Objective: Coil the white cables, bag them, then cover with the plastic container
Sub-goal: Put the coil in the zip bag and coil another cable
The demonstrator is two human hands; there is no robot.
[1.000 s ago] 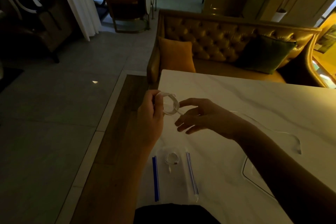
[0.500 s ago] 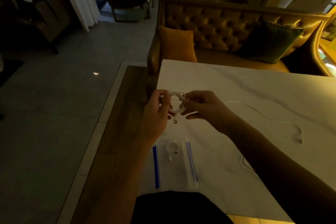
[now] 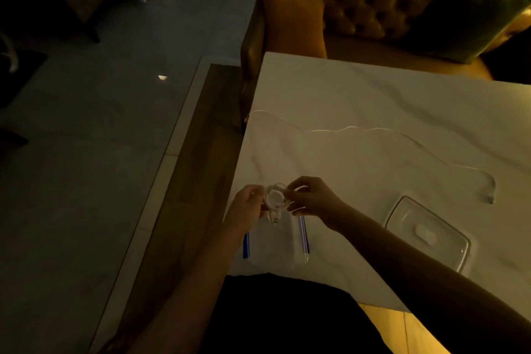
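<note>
A small coil of white cable [image 3: 275,200] hangs between both hands, just above the near left part of the white marble table [image 3: 373,112]. My left hand [image 3: 247,207] pinches its left side and my right hand [image 3: 311,198] pinches its right side; a plug end dangles below. Under the hands lies a clear zip bag [image 3: 275,247] with two blue strips; the hands hide whatever is inside it. Another white cable [image 3: 353,128] lies uncoiled across the table, curving off to the right. A clear plastic container [image 3: 428,234] lies flat to the right of my right forearm.
The table's left edge borders a wooden floor strip [image 3: 195,181] and grey tiles. A tufted leather sofa [image 3: 373,0] with an orange cushion [image 3: 293,23] and a green cushion [image 3: 465,23] stands behind the far edge.
My right hand closed onto the coil and both hands lowered it toward the zip bag. The view tilted down, so the container now shows whole.
</note>
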